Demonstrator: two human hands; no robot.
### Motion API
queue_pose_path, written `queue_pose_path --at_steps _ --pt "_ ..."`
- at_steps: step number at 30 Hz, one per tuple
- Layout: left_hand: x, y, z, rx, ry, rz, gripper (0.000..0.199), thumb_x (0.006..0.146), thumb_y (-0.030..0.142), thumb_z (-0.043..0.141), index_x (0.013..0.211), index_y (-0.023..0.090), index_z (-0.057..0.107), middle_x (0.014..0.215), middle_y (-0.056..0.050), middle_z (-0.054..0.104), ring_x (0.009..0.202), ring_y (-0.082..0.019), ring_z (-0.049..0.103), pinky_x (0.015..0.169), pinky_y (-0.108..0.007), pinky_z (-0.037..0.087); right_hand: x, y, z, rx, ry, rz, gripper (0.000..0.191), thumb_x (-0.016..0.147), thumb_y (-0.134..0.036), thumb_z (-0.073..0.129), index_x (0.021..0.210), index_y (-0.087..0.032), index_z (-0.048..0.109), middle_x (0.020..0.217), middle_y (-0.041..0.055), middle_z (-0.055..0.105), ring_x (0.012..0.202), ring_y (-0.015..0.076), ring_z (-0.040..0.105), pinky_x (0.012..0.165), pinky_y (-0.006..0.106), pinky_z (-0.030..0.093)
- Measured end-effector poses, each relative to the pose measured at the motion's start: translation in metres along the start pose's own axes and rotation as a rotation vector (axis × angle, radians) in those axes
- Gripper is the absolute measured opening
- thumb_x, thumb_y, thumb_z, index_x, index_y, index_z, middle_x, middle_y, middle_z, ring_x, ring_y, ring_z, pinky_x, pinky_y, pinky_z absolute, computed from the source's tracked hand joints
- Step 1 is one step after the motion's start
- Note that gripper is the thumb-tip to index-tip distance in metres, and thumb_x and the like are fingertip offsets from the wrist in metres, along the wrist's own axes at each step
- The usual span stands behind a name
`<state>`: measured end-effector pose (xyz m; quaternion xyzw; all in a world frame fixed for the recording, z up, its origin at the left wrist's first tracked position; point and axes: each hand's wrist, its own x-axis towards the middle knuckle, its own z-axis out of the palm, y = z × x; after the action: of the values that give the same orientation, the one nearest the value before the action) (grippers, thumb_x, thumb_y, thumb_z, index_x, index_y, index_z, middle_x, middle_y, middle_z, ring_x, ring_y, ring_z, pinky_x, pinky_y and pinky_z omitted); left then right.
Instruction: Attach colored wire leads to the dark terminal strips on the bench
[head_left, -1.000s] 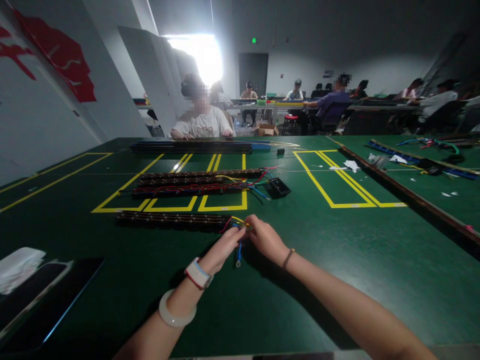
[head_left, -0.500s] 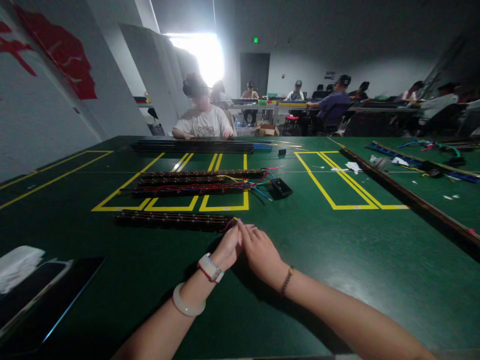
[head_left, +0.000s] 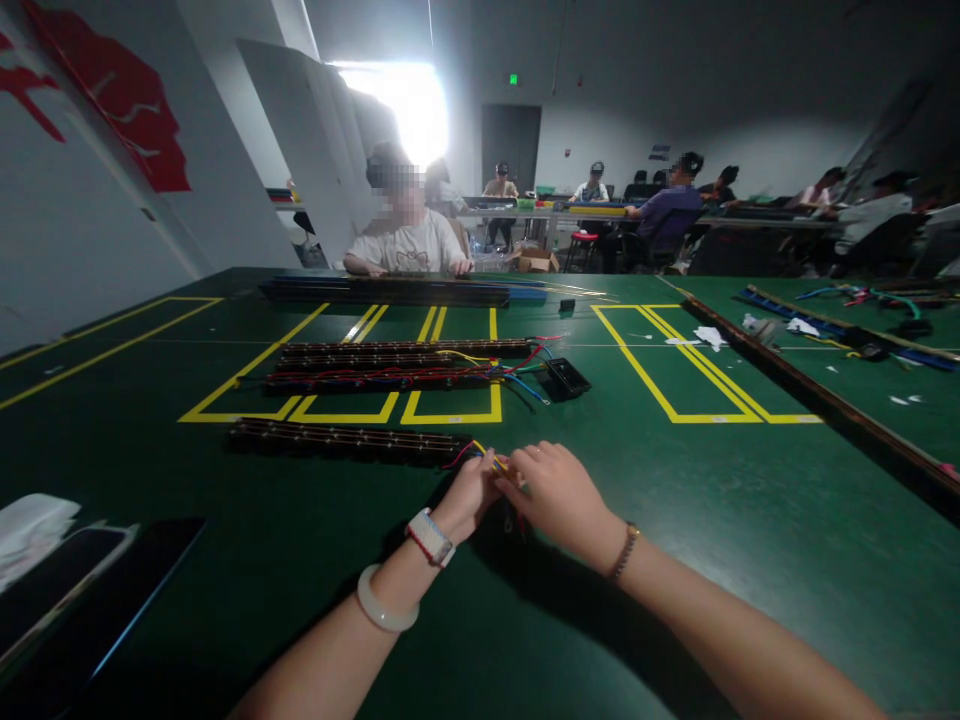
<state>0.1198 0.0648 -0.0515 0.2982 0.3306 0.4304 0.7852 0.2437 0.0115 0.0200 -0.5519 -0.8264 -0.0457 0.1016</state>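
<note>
A long black strip [head_left: 345,441] lies on the green table, with coloured wires [head_left: 480,449] coming from its right end. My left hand [head_left: 469,492] is closed on these wires just beyond the strip's end. Beside it, my right hand [head_left: 551,492] pinches the same wires, its fingers curled. Loose wire ends, one with a small ring terminal, hang below the fingers. Farther back lies a bundle of black strips [head_left: 382,368] with red, blue and yellow wires, and a small black open box [head_left: 568,378] sits at its right end.
Dark bars [head_left: 390,291] lie at the table's far edge before a seated person [head_left: 409,240]. A long bar [head_left: 817,395] runs diagonally at right, near white scraps [head_left: 709,337]. A dark flat device [head_left: 142,590] and white tissue [head_left: 34,530] lie at left.
My right hand has moved right and its fingers have curled. More of the yellow and blue wires now shows between my hands, with loose ends below them.
</note>
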Motion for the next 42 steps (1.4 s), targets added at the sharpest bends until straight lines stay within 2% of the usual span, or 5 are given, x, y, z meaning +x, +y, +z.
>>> queue_pose_path --at_steps 12,20,31,37,42 --pt "-0.008 0.0 -0.002 0.082 -0.048 -0.03 0.025 0.094 0.029 0.04 0.09 0.008 0.053 0.09 -0.013 0.064 0.079 -0.016 0.061 0.072 -0.028 0.047 0.0 0.005 0.005 -0.133 -0.343 0.123 0.029 0.09 -0.027 0.038 0.084 -0.017 0.065 0.076 0.0093 0.065 0.069 0.0237 0.063 0.056 0.03 0.042" --pt "-0.005 -0.002 -0.002 0.193 0.016 -0.004 0.025 0.092 0.033 0.044 0.087 0.009 0.05 0.069 -0.004 0.055 0.056 -0.009 0.051 0.054 -0.021 0.041 0.024 0.041 -0.003 -0.237 -0.178 0.217 0.029 0.092 -0.032 0.042 0.083 -0.013 0.062 0.078 0.0121 0.063 0.072 0.0237 0.063 0.06 0.03 0.043" --pt "-0.005 0.004 -0.009 0.192 -0.048 -0.07 0.023 0.093 0.027 0.039 0.088 0.007 0.051 0.065 -0.003 0.051 0.049 -0.006 0.046 0.047 -0.017 0.035 0.063 0.068 0.051 -0.207 -0.095 0.208 0.028 0.092 -0.032 0.043 0.086 -0.011 0.061 0.083 0.0112 0.063 0.079 0.0212 0.061 0.065 0.028 0.039" --pt "-0.005 0.005 -0.006 0.011 -0.099 -0.084 0.027 0.093 0.024 0.04 0.093 0.003 0.057 0.094 -0.02 0.062 0.083 -0.02 0.063 0.085 -0.038 0.047 0.039 0.076 0.045 -0.225 0.079 0.018 0.028 0.092 -0.034 0.044 0.091 -0.013 0.063 0.088 0.0111 0.06 0.086 0.0217 0.052 0.077 0.033 0.034" --pt "-0.001 0.0 -0.01 -0.044 -0.144 -0.035 0.02 0.09 0.02 0.047 0.092 0.006 0.061 0.094 -0.014 0.062 0.087 -0.016 0.06 0.086 -0.033 0.046 0.013 0.066 0.038 -0.101 0.139 -0.462 0.028 0.095 -0.025 0.039 0.116 -0.019 0.057 0.106 0.0072 0.057 0.09 0.0156 0.048 0.084 0.03 0.034"
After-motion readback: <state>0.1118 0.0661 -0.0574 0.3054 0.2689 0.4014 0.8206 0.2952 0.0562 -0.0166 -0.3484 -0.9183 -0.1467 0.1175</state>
